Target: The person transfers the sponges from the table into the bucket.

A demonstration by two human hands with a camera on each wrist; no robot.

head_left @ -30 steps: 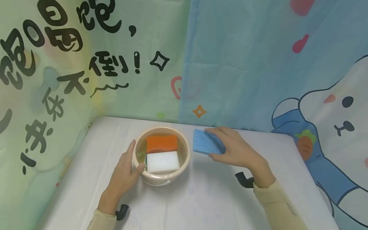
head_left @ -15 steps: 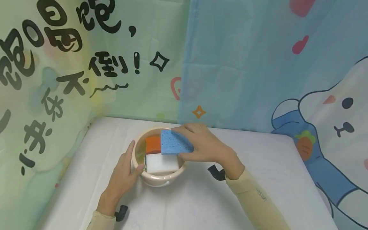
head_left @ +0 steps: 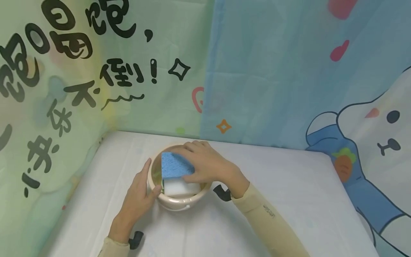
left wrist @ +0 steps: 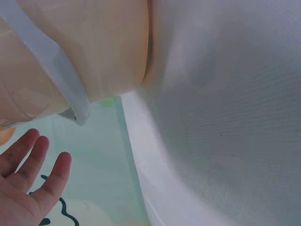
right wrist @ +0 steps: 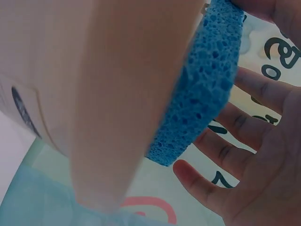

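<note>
A cream bucket [head_left: 174, 202] stands on the white-covered table. My left hand [head_left: 136, 198] rests against its left side, thumb at the rim and fingers extended; the left wrist view shows those fingers [left wrist: 55, 176] straight near the bucket wall. My right hand [head_left: 210, 166] holds a blue sponge [head_left: 176, 165] over the bucket opening, thumb on its near edge and fingers on the far one. The right wrist view has the porous side of the blue sponge [right wrist: 204, 84] by the bucket wall. A white block [head_left: 180, 187] lies inside the bucket, partly covered; the orange block is hidden under the blue sponge.
A white handle [head_left: 179, 209] hangs at the bucket's front. Black straps [head_left: 136, 240] show at both wrists. Behind the white tabletop [head_left: 282, 200] hang a green cloth with dark lettering [head_left: 120, 73] and a blue cloth with a cartoon rabbit [head_left: 379, 142].
My right hand has carried the blue sponge leftward from beside the bucket to over its opening, covering the orange block. The left hand has stayed at the bucket's side.
</note>
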